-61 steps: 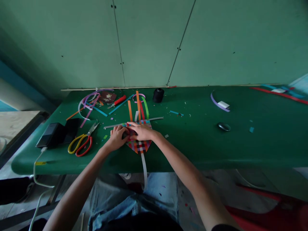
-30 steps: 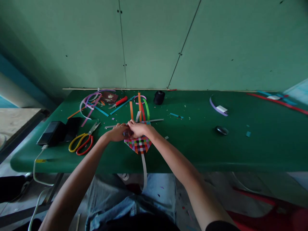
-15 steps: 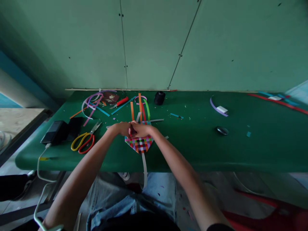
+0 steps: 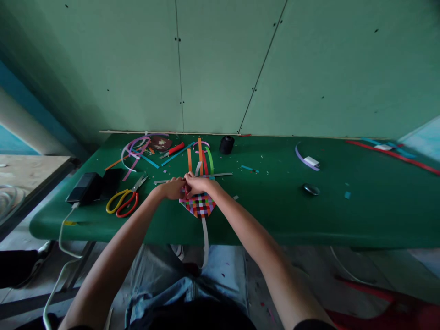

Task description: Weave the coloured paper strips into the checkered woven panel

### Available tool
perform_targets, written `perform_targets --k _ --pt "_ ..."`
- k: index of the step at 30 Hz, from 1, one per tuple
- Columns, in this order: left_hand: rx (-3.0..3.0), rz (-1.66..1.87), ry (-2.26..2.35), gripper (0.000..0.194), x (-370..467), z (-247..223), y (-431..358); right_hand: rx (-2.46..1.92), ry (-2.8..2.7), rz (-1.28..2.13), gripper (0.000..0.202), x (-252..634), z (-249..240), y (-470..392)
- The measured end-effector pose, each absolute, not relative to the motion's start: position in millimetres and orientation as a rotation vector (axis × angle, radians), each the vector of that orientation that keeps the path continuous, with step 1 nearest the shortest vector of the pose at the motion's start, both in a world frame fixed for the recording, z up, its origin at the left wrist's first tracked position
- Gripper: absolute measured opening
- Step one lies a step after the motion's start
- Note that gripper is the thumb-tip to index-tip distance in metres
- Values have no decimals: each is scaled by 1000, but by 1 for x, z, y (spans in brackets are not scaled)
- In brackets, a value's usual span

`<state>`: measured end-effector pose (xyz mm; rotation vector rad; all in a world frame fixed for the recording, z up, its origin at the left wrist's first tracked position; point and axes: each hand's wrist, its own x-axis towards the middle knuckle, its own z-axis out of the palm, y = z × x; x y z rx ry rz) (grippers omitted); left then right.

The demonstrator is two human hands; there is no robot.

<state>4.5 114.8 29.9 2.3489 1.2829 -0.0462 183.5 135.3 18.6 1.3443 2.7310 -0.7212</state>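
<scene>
And right at the near edge, a white strip (image 4: 206, 236) was left dangling loose off the worktop (image 4: 275, 211)! Just beyond, the woven piece (image 4: 201, 205) was laid flat in front of the person, its pointed near end closed into a tight, many-coloured check: that stretch, it could be judged, was done. Over its far part both hands were brought together; the left hand (image 4: 173, 188) was curled at the weave's left, the right hand (image 4: 197, 184) was bent across the top. The grip of each was partly closed, but the fingertips were hidden, so what was pinched could not be told. Off to the left, the scissors (image 4: 134, 189) were left lying unheld. Past the hands, a grey strip (image 4: 222, 174) was laid crosswise, and beyond it orange strips (image 4: 201, 156) and a green strip (image 4: 210, 158) were left sticking out, unwoven: by that showing, the piece was judged only part finished, its far ends yet to be secured
</scene>
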Motion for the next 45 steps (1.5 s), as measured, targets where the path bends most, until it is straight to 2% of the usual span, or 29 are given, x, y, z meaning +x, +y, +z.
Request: perform_targets --k 5,8,11,15,19,23,25,27,31,32,34,36,38,40,45 --pt "2400 156 1272 50 -6 17 87 1427 2549 -710 78 171 28 134" --pt "2423 378 1255 48 -10 6 62 1407 2608 -717 67 176 34 124" --pt "2433 607 1243 55 -11 -7 40 1352 2729 -711 56 192 30 103" --pt "2414 618 1279 62 -12 -13 24 1382 3116 -730 52 208 10 71" --pt "2411 590 1253 67 -20 -9 8 1603 3199 -772 40 208 -8 49" --pt "2424 618 1286 69 -25 -9 -7 1592 3270 -864 14 205 -13 39" --pt "2429 639 1302 68 -24 -11 -11 1509 3324 -904 8 205 -13 37" --pt "2424 688 1283 65 -24 -11 -13 1422 3370 -916 13 206 -14 37" --pt "2336 993 1352 46 -41 -7 -18 1357 3413 -967 45 209 -19 42" --pt "2311 1073 1445 42 -52 -6 -20 1362 3412 -992 48 209 -19 43" --pt "2284 1166 1728 35 -81 -5 -24 1377 3415 -1033 41 208 -19 47" --pt "2252 1074 2053 36 -114 -7 -28 1414 3418 -1067 27 204 -16 51" --pt "2175 826 2315 41 -142 -11 -28 1512 3358 -1149 22 199 -13 55" --pt "2132 626 2375 44 -162 -15 -26 1635 3251 -1265 29 193 -12 58" --pt "2097 414 2302 50 -174 -11 -5 1916 3179 -1348 49 178 -19 59"
